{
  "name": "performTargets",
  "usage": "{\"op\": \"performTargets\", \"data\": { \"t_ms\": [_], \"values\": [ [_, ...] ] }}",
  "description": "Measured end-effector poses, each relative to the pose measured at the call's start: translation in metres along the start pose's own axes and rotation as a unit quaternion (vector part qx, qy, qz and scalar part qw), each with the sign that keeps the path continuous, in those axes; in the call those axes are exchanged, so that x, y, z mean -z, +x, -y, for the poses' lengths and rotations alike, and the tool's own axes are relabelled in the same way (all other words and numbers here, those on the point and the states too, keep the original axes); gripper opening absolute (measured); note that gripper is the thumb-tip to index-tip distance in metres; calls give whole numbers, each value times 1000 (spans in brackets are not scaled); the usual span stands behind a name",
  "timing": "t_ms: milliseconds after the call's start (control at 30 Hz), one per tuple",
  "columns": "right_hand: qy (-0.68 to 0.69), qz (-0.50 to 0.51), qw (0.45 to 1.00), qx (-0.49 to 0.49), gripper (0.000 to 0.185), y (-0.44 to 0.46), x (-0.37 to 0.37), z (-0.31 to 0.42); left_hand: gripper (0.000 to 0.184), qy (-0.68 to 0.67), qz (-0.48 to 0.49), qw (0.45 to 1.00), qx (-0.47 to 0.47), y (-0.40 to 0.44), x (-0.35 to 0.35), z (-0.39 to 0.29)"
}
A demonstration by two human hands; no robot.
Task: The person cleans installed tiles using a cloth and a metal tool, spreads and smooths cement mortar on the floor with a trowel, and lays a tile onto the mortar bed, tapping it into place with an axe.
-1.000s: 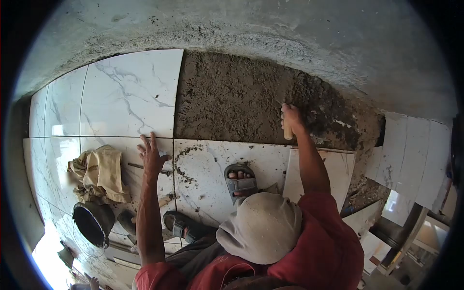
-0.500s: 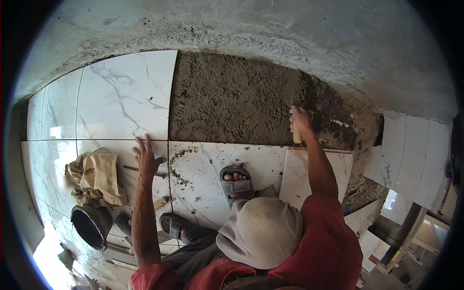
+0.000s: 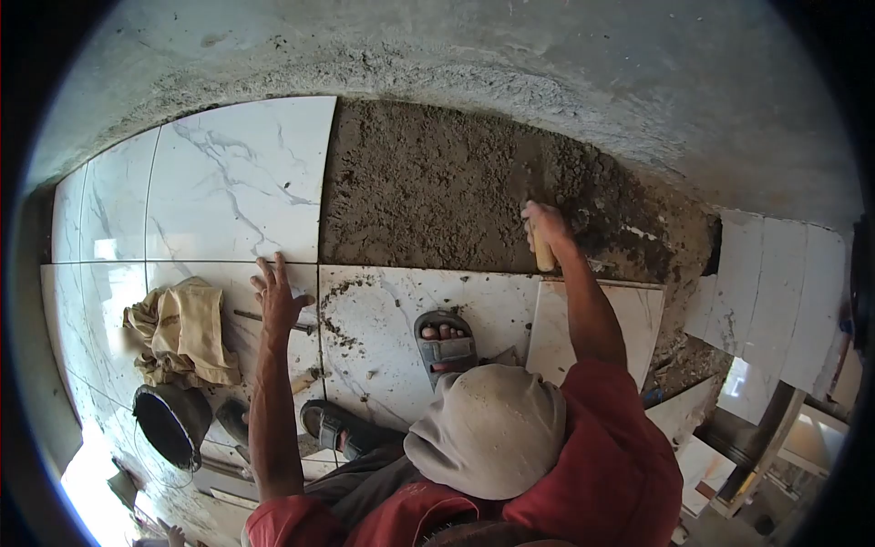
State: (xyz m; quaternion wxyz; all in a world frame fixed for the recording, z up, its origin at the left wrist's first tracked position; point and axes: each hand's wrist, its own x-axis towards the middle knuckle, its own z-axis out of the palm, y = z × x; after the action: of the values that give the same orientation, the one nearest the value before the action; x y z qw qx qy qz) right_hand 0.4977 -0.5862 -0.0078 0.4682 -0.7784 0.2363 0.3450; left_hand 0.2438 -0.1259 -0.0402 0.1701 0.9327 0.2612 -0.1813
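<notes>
My right hand (image 3: 549, 226) is closed round the pale wooden handle of a trowel (image 3: 544, 256). The trowel's blade, smeared and hard to make out, lies against the wet mortar bed (image 3: 419, 182), towards its right part. My left hand (image 3: 281, 296) rests with spread fingers on a white marble-patterned floor tile (image 3: 205, 278), its fingertips by the joint with the tile beyond. Under that palm, a thin dark rod (image 3: 246, 316) lies on the tile, partly hidden by the wrist.
A plastered wall (image 3: 437, 46) curves along the far side. Left of me are a tan cloth (image 3: 196, 333) and a black bucket (image 3: 173, 428). A loose tile (image 3: 592, 328) lies below my right forearm. Several white tiles (image 3: 756, 283) stand at the right. My sandalled foot (image 3: 445, 342) is on crumb-strewn tile.
My right hand has shifted a little to the left with the trowel, leaving rougher mortar on its right. My left hand stays in place.
</notes>
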Motion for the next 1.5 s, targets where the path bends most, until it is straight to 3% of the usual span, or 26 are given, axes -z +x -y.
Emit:
{"op": "performTargets", "data": {
  "t_ms": [100, 167, 433, 467, 500, 533, 600, 733, 800, 1033, 1100, 1133, 1200, 1233, 1300, 1333, 1400, 1433, 1500],
  "values": [
    [-37, 36, 999, 0, 34, -5, 7, -6, 115, 1, -3, 1000, -6, 1, -4, 3],
    [16, -46, 999, -19, 34, 15, 11, -14, 115, 2, -21, 1000, -18, 7, -1, 3],
    [62, -33, 998, 4, 38, 10, 26, -26, 115, -3, -9, 1000, -8, 1, 1, -1],
    [-164, -170, 955, 179, 38, 12, 28, -37, 115, -5, -7, 1000, -7, 1, 0, 0],
    [-373, -287, 815, 337, 39, 12, 30, -45, 115, -3, -8, 1000, -7, 1, -1, 0],
    [-375, -285, 815, 338, 39, -6, 26, -33, 115, -2, -11, 1000, -8, 2, -1, 1],
    [-337, -321, 760, 453, 43, -40, 26, -9, 115, -3, -9, 1000, -7, 3, 1, 0],
    [-418, -300, 783, 350, 45, -22, 42, -20, 115, -4, -14, 1000, -13, 2, -1, 1],
    [-451, -223, 859, 93, 47, 0, 55, -20, 114, -8, -11, 1000, -9, 0, 1, -2],
    [-344, -310, 851, 248, 47, -22, 35, -31, 115, 3, -18, 1000, -11, 1, 0, 0],
    [-478, -283, 799, 230, 46, -23, 48, -34, 115, 3, -18, 1000, -11, 2, 2, 0],
    [-478, -284, 799, 228, 46, -21, 60, -34, 115, 3, -14, 1000, -12, 1, 2, 0],
    [-485, -223, 845, 18, 55, -16, 94, -36, 114, 5, -4, 1000, -11, -1, 4, -3],
    [-485, -226, 845, 23, 55, -11, 114, -42, 114, 4, -3, 1000, -2, 1, 5, -4],
    [-339, -278, 898, 23, 47, -9, 143, -71, 115, 6, -2, 1000, -2, -4, 2, -1],
    [-342, -278, 897, 34, 47, -10, 138, -62, 115, 9, -10, 1000, -3, 2, 2, -2],
    [-423, -293, 838, 182, 44, -38, 121, -71, 115, 5, -17, 1000, -5, 1, -4, 2],
    [-423, -291, 840, 175, 44, -52, 107, -62, 115, 2, -34, 999, -18, 1, -5, 3],
    [-460, -259, 804, 275, 46, -66, 74, -19, 115, 5, -17, 1000, -9, 2, 0, -1]
  ]
}}
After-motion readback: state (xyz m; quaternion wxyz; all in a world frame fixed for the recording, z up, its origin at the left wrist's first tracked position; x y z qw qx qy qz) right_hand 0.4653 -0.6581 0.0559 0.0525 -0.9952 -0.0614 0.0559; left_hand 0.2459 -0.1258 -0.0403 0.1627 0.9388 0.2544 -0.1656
